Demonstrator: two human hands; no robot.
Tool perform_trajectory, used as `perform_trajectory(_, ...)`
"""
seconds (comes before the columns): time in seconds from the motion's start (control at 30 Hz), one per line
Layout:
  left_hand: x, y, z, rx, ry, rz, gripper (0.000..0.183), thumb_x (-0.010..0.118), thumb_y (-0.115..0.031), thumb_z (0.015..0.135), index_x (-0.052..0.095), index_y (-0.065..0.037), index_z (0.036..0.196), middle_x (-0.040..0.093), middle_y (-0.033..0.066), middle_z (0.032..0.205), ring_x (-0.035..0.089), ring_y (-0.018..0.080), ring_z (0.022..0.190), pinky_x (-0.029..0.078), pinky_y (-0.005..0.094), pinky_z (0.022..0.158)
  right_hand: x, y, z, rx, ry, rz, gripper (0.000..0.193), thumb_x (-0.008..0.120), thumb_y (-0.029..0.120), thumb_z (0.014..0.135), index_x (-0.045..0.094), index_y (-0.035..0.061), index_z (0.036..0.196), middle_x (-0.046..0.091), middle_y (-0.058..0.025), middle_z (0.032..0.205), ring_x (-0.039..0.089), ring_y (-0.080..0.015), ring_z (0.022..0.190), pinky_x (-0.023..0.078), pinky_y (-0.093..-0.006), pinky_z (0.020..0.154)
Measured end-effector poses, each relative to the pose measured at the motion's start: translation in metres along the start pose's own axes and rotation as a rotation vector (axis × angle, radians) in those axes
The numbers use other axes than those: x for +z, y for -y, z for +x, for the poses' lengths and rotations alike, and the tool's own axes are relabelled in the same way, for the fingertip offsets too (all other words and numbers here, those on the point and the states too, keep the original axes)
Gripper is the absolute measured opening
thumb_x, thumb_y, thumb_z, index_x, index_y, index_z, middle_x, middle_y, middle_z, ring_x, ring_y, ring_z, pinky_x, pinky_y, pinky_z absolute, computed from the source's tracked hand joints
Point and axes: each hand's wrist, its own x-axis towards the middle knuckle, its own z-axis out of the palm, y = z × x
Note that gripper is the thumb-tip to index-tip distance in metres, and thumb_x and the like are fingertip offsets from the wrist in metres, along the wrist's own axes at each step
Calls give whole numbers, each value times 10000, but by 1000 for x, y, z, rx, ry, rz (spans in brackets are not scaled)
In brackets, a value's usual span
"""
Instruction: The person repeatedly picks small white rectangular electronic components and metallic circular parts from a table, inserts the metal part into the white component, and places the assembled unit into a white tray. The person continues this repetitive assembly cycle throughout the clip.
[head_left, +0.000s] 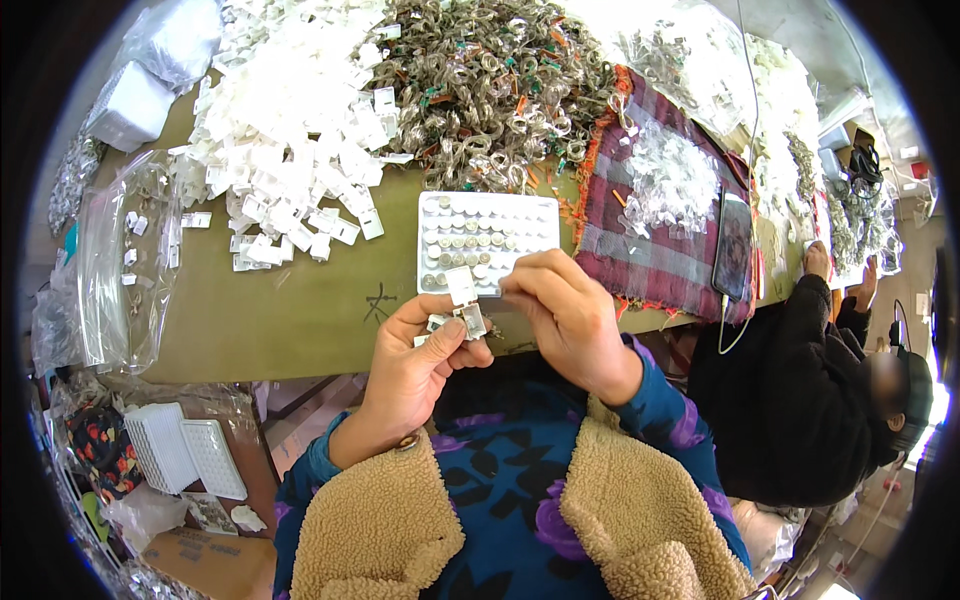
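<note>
In front of my chest, my left hand (408, 372) grips a small white plastic box (469, 318) with its lid flipped up, and another small white piece sits against the fingers. My right hand (580, 322) is closed just to the right of the box. Its fingertips are pinched together, and what they hold, if anything, is hidden. Beyond both hands lies a white tray (549, 212) with rows of small round silvery pieces (470, 240) in it. My right fingers are over the tray's near right corner.
A large heap of white plastic boxes (290, 140) covers the far left, beside a heap of coiled clear cables (490, 90). On the right, a plaid cloth (625, 235) bears clear plastic bits (670, 180) and a phone (733, 245) with a cable. Another person (800, 400) works at far right.
</note>
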Motion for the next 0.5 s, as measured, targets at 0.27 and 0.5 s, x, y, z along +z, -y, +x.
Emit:
perform_trajectory(0.27,10,13,-12,37,-46,129,209,622,-73,973,615,24,1158,697,109,1011,704,179,818,622,342,755,10,34,-26,-44,1,-37,263,666,-66,777,661,4,1031,585,-136,991,669,-296,769,561,-358,642)
perform_trajectory(0.5,13,8,-20,-5,31,-13,204,604,-87,987,616,17,1162,695,96,987,697,154,805,630,350,760,2,42,-26,73,-200,207,318,698,-104,790,679,12,1086,648,-126,932,665,-253,774,546,-311,691)
